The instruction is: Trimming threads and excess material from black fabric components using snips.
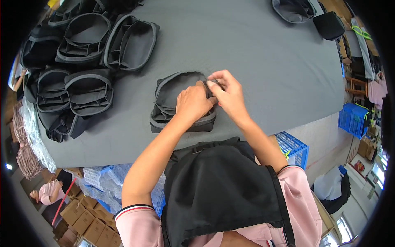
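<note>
On the table lies an open pouch. The right hand pinches its rim; the left hand curls against it, but whether it grips, I cannot tell. If the pinch slips, the soft rim could probably twist.

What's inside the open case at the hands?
Open case: grey lining and a dark divider toward its near left side; no loose contents visible. The left hand covers part of the interior's right, so anything there, or behind the divider, can't be seen.
</note>
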